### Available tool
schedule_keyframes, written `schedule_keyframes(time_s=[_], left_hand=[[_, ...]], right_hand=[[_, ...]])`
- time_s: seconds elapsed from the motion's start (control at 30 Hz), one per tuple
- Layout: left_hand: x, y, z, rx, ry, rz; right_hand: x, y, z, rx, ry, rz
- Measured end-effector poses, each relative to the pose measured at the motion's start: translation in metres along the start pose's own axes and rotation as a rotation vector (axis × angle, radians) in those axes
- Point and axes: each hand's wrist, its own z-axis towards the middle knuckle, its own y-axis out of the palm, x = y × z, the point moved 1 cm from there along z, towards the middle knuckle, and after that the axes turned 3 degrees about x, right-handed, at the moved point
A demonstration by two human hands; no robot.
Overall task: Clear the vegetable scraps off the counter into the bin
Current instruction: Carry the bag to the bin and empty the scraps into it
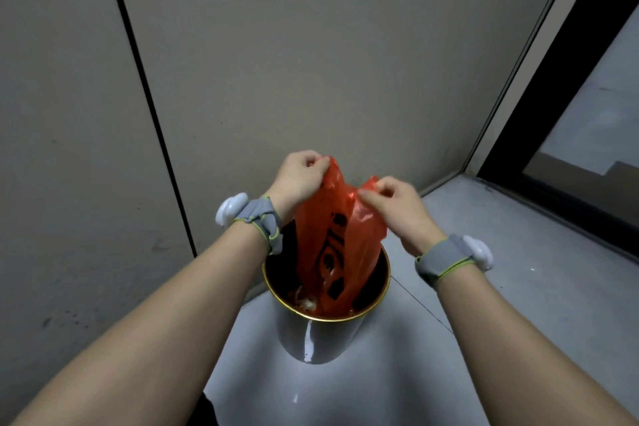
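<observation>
Both hands up over bin [316, 339]. L hand [300, 176] pinches top edge of red plastic bag [332, 245], fingers curled; R hand [394, 206] pinches other edge. Bag hangs down into bin; pale scraps [307, 301] inside at bag's lower end. Bin on grey floor [501, 270] by wall [311, 62].

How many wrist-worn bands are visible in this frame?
2. A grey band on the left wrist, another grey band on the right wrist, either side of the orange bag held over the bin. None appears hidden.
</observation>
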Motion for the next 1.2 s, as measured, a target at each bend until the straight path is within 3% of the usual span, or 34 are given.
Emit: schedule_keyframes(time_s=[0.13,0.23,0.3,0.37,0.47,0.53,0.7,0.77,0.87,0.97,1.03,1.13,1.2], left_hand=[[0.009,-0.005,0.001,0.067,0.004,-0.167],[0.007,0.001,-0.002,0.027,-0.035,-0.133],[0.016,0.0,-0.002,0.055,0.003,-0.179],[0.023,-0.002,0.002,0.094,0.0,-0.205],[0.016,0.003,-0.003,0.006,-0.048,-0.068],[0.011,0.005,-0.006,0.009,-0.031,-0.076],[0.015,0.002,-0.002,0.173,-0.007,-0.118],[0.015,0.004,-0.002,0.184,0.025,-0.097],[0.007,0.007,-0.003,0.146,-0.075,-0.083],[0.01,0.011,-0.005,0.091,-0.03,-0.062],[0.017,0.01,-0.007,0.094,-0.074,-0.179],[0.016,0.013,-0.011,0.032,-0.142,-0.351],[0.023,0.016,-0.016,-0.083,-0.181,-0.529]], right_hand=[[-0.019,-0.002,0.005,0.156,-0.051,0.274],[-0.024,0.007,-0.002,0.137,-0.042,0.323],[-0.031,0.008,0.0,0.11,-0.131,0.411],[-0.03,0.009,-0.001,0.085,-0.144,0.304],[-0.022,0.015,-0.002,0.14,-0.151,0.03],[-0.025,0.013,0.002,0.206,-0.221,0.04],[-0.016,0.015,0.012,0.188,-0.14,0.018],[-0.015,0.014,0.015,0.201,-0.226,-0.062],[-0.01,0.016,0.017,0.227,-0.101,-0.068],[-0.017,0.015,0.017,0.236,-0.109,0.009],[-0.027,0.015,0.014,0.203,-0.095,0.101],[-0.021,0.022,0.007,-0.03,-0.012,0.165],[-0.015,0.027,0.0,-0.182,-0.113,0.125]])
